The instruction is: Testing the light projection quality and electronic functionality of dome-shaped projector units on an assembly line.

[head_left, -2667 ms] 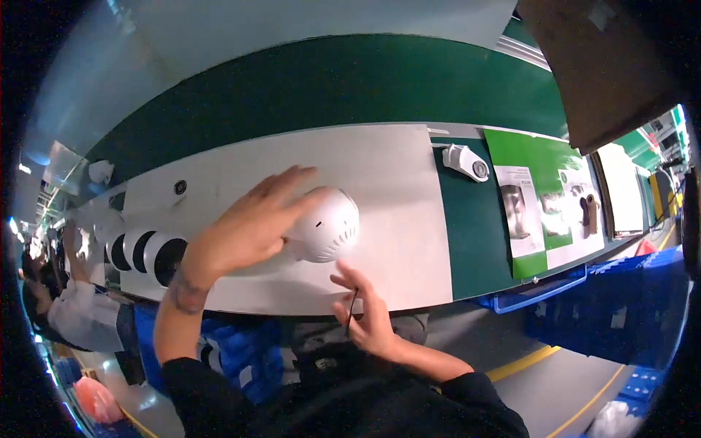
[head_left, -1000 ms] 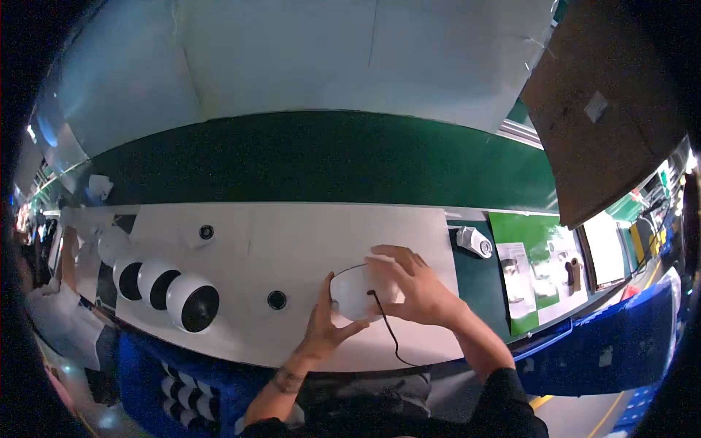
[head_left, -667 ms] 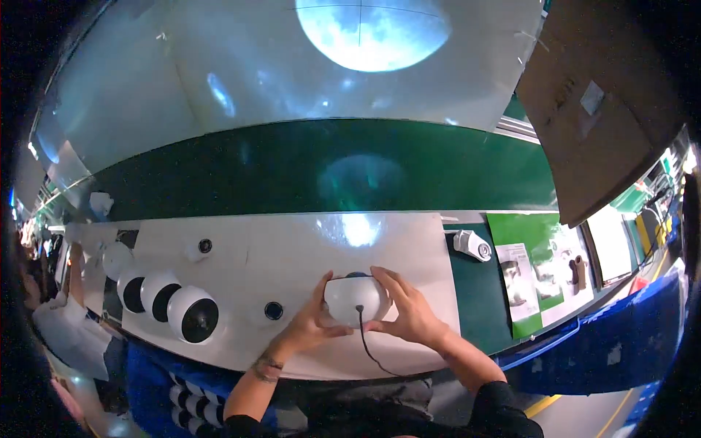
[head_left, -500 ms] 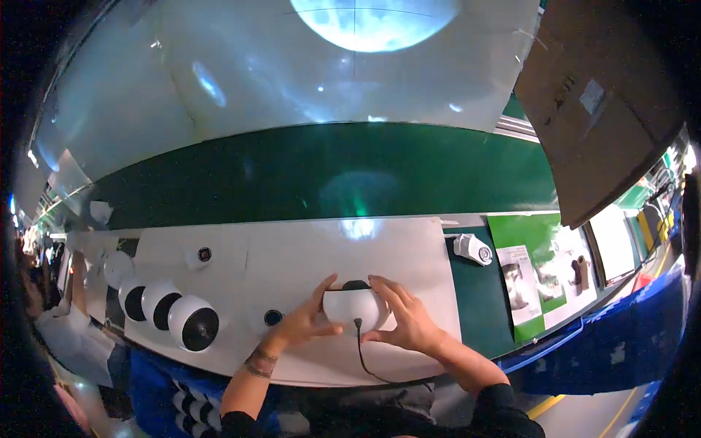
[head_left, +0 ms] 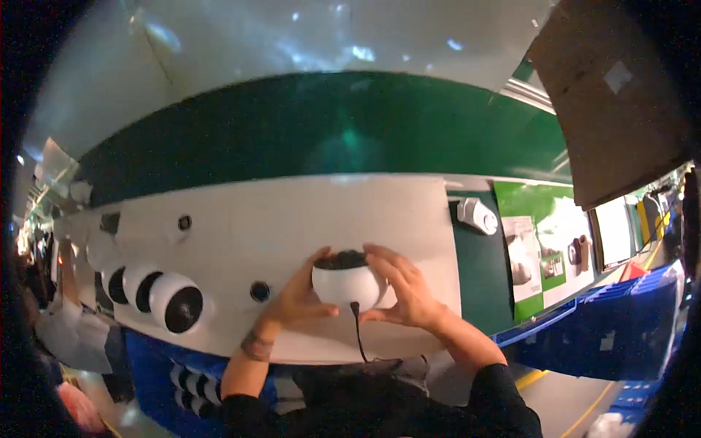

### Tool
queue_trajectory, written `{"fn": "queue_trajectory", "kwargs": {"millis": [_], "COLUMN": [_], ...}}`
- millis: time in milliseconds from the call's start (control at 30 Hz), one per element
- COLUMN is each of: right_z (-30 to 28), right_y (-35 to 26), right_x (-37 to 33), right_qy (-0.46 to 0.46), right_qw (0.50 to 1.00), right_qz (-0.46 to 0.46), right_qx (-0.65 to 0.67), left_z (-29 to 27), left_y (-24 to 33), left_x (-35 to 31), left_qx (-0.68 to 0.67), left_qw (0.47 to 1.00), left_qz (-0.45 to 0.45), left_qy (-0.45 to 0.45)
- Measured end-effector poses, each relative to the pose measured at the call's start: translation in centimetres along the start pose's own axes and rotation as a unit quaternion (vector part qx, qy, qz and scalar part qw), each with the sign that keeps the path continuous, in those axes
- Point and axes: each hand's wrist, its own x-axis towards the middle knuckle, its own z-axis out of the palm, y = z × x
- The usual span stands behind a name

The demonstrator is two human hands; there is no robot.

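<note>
Black cable [head_left: 358, 336], then white globe [head_left: 346, 286], gripped between left hand [head_left: 296, 301] and right hand [head_left: 409, 293], just below centre frame.
Black-faced white balls [head_left: 149, 287] (a slanting row) sit lower left; a white fixture [head_left: 477, 215], right of centre; a green panel [head_left: 328, 128], upper centre.

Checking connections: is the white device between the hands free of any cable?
No, a black cable runs from the near side of the white device between the left hand and right hand.

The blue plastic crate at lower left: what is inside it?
White, rounded objects with black faces lie in the crate. Anything beneath them, or under the white tabletop, is covered.
</note>
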Motion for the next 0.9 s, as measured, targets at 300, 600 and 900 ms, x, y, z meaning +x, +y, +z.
{"fn": "queue_trajectory", "kwargs": {"millis": [300, 600, 900], "right_z": [0.7, 1.4, 1.1], "right_y": [0.7, 1.0, 0.6], "right_x": [-0.1, -0.1, -0.1], "right_qy": [0.025, -0.001, -0.006], "right_qw": [0.999, 0.999, 0.999], "right_qz": [-0.017, -0.011, -0.016], "right_qx": [0.038, 0.031, 0.03], "left_z": [-0.8, 3.0, -1.2], "left_y": [2.0, -0.5, 2.1], "left_x": [-1.5, -3.8, -9.3], "left_qx": [-0.103, -0.088, -0.051], "left_qw": [0.975, 0.965, 0.947], "left_qz": [-0.028, -0.06, -0.017], "left_qy": [0.195, 0.241, 0.317]}}
